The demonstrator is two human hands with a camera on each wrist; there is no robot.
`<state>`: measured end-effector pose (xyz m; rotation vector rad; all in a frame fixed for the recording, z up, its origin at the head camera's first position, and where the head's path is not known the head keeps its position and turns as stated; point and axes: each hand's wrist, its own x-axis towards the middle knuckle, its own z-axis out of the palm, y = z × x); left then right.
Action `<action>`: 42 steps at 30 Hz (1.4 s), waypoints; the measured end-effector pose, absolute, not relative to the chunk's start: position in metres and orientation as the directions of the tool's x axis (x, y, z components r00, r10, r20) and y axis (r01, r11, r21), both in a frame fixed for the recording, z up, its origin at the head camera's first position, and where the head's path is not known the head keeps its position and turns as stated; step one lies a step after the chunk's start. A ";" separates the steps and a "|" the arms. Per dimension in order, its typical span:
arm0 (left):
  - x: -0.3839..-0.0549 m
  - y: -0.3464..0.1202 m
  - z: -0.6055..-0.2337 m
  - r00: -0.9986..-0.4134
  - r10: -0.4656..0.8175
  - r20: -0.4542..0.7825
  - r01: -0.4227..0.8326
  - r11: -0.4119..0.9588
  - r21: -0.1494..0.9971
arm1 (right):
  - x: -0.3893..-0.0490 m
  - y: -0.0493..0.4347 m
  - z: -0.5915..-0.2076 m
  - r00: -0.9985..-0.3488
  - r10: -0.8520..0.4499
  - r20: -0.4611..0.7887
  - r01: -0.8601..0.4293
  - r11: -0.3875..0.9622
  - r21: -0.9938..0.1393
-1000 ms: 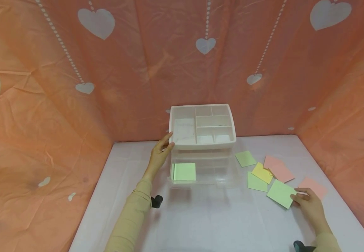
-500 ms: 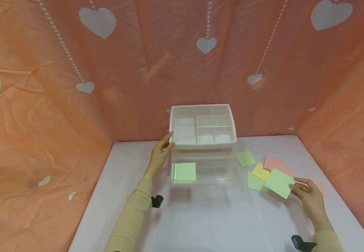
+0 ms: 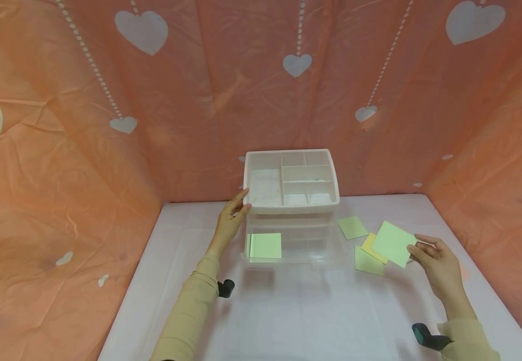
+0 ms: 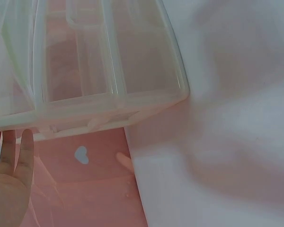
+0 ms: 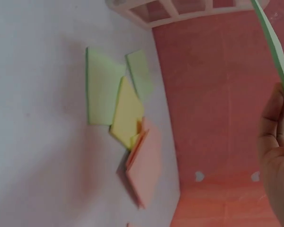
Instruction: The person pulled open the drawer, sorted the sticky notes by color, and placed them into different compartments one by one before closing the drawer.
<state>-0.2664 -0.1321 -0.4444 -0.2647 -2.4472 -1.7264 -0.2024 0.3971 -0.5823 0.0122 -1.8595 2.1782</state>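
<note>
A white drawer organizer (image 3: pixel 292 209) with a divided top tray stands at the back middle of the table. My left hand (image 3: pixel 227 220) rests on its left front corner, thumb and fingers fairly straight against the rim. Below the tray, a clear drawer (image 3: pixel 308 245) is pulled out with a light green sticky note pad (image 3: pixel 266 245) lying at its left. My right hand (image 3: pixel 441 268) pinches another green sticky note pad (image 3: pixel 393 243) between thumb and fingers, raised above the table. In the right wrist view this held pad (image 5: pixel 273 45) shows edge-on.
Right of the organizer lie two green pads (image 3: pixel 352 227) (image 3: pixel 369 260), a yellow pad (image 3: pixel 371 250) between them, and pink pads (image 5: pixel 146 168), mostly hidden in the head view. Orange cloth (image 3: pixel 261 100) with hearts encloses the white table (image 3: pixel 297 311) at the back and sides.
My right hand has lifted the green sticky note pad off the table and moved it up and slightly left, over the pink pads. My left hand stays at the organizer.
</note>
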 end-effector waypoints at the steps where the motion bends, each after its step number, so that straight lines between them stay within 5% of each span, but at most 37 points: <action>1: -0.267 -0.132 -0.444 -0.975 0.063 0.213 0.222 0.329 0.918 | -0.202 0.392 -0.575 -0.958 0.201 0.204 -0.237 -0.159 -0.958; 8: -0.261 -0.130 -0.432 -0.981 0.064 0.181 0.192 0.327 0.925 | -0.169 0.316 -0.464 -0.966 0.114 0.231 -0.252 -0.241 -0.937; 12: -0.250 -0.126 -0.419 -0.981 0.077 0.179 0.195 0.325 0.926 | -0.161 0.290 -0.435 -0.965 0.090 0.247 -0.261 -0.244 -0.934; 25: -0.265 -0.130 -0.444 -0.970 0.059 0.237 0.243 0.324 0.914 | -0.176 0.248 -0.408 -0.981 -0.017 0.195 -0.194 -0.014 -0.981; 31: -0.264 -0.130 -0.441 -0.969 0.086 0.233 0.249 0.329 0.911 | -0.188 0.224 -0.402 -0.972 -0.074 0.224 -0.223 -0.027 -0.974; 42: -0.267 -0.130 -0.440 -0.969 0.091 0.230 0.247 0.373 0.894 | -0.206 0.174 -0.405 -0.981 -0.127 0.147 -0.172 0.218 -0.961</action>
